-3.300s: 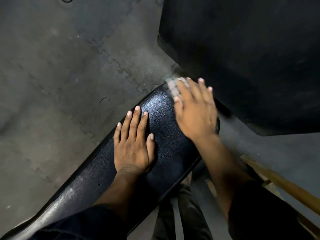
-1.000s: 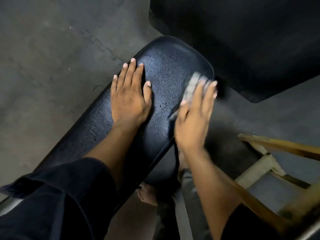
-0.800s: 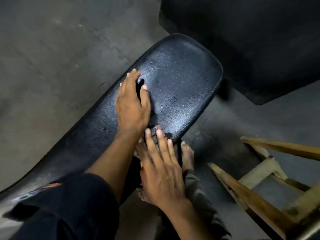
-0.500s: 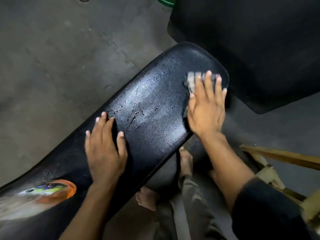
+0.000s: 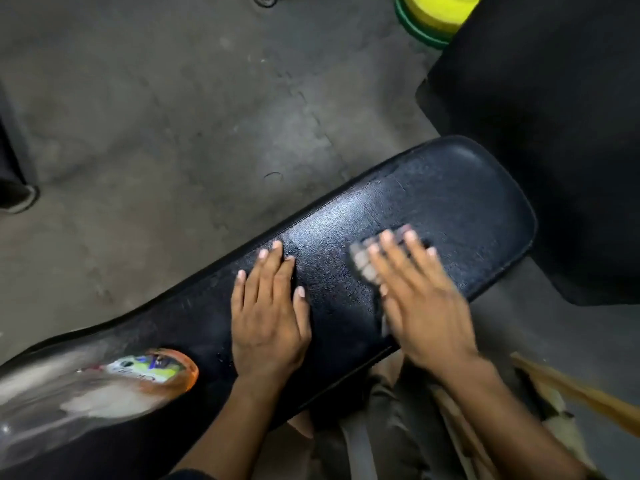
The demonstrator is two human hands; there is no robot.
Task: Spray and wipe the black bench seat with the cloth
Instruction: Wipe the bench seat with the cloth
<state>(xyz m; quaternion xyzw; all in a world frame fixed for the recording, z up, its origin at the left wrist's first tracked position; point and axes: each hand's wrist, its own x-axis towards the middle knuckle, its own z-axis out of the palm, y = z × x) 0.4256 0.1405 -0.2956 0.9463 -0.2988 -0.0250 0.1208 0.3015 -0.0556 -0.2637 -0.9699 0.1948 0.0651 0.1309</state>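
Observation:
The black bench seat (image 5: 460, 202) runs diagonally from lower left to upper right, and its surface looks wet and glossy. My right hand (image 5: 420, 299) lies flat on a small grey cloth (image 5: 363, 263) and presses it on the seat's near side; the hand is motion-blurred. My left hand (image 5: 268, 306) rests flat on the seat's middle, fingers spread, holding nothing. A blurred clear spray bottle (image 5: 104, 382) with an orange and green label lies on the seat at lower left.
Grey interlocking mat floor (image 5: 173, 116) fills the left and top. A large black pad (image 5: 554, 133) sits beyond the seat's far end. A yellow and green tub (image 5: 433, 19) stands at the top. Wooden pieces (image 5: 571, 393) lie at lower right. My legs are under the seat.
My right hand has slid the cloth back from the seat's far right edge toward the middle. My left hand has shifted further up the seat. The view has pulled back, showing more of the bottle.

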